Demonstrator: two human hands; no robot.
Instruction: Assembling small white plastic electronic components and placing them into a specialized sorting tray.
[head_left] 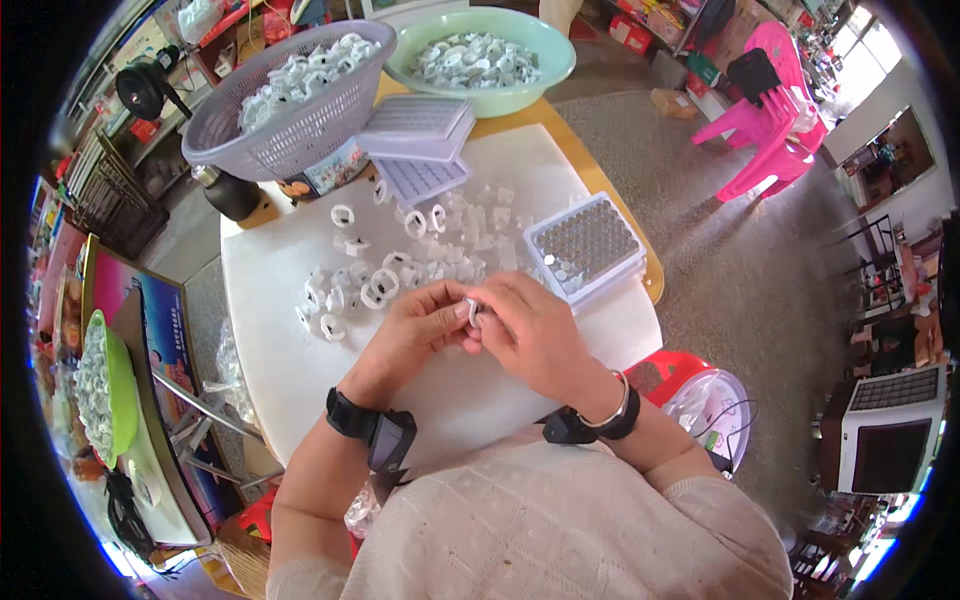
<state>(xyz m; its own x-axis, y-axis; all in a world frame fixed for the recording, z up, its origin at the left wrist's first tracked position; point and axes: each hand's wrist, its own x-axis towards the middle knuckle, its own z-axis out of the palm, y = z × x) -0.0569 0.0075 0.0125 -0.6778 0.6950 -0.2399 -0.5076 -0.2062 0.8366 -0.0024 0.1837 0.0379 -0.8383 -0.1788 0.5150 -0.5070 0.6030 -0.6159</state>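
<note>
Over the white tabletop [430,390], my left hand [412,325] and my right hand [538,340] meet, fingertips pinched together. Between them is a small white plastic ring [472,312], partly hidden by the fingers. A loose heap of similar white rings with dark spots [380,287] lies just beyond my left hand. Farther off, small translucent plastic pieces [485,225] are scattered. To the right of my right hand stands a white tray [575,298] holding rows of small round greyish pieces, with a few white discs at its near left.
At the back stand a lavender basket [270,155] and a pale green basin [555,65], both full of white parts. Stacked lavender trays [415,150] sit before them. A black bottle [232,195] is at the far left corner. Pink chairs [765,150] stand off right.
</note>
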